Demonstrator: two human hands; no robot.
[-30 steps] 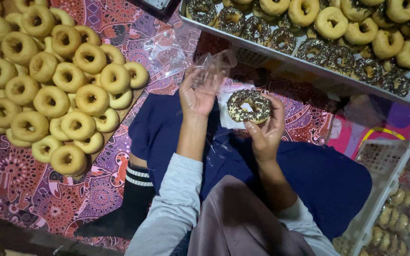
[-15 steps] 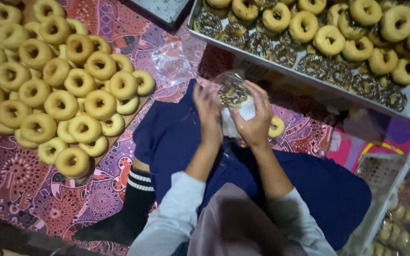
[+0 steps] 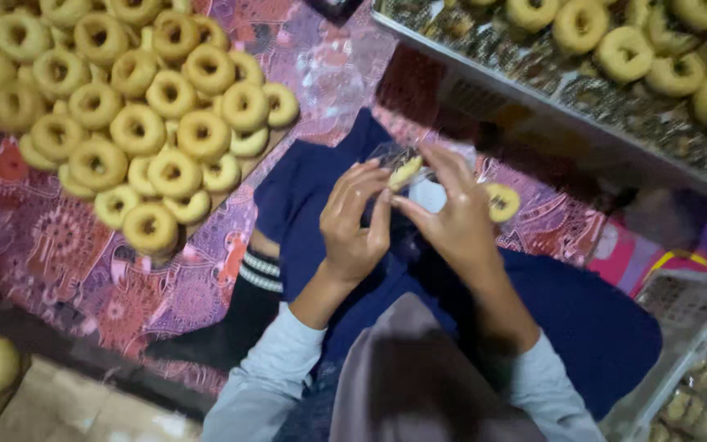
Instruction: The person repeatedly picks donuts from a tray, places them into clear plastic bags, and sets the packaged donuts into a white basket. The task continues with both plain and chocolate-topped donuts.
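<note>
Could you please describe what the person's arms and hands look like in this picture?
Both arms wear long, light grey-blue sleeves reaching the wrists. The left hand and right hand are bare: no gloves, and no rings or watch that I can make out.

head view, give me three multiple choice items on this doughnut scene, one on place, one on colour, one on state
1. Where is the big heap of plain doughnuts?
A upper left
B lower right
C on the lap

2. What colour is the cloth over the lap?
A white
B dark blue
C green

3. What are the left hand and right hand doing?
A resting apart
B together pinching a doughnut in clear wrap
C lifting a tray

Answers: 1 A, heap fills the upper left; 2 B, fabric reads navy; 3 B, fingertips meet around the wrapped doughnut.
</note>
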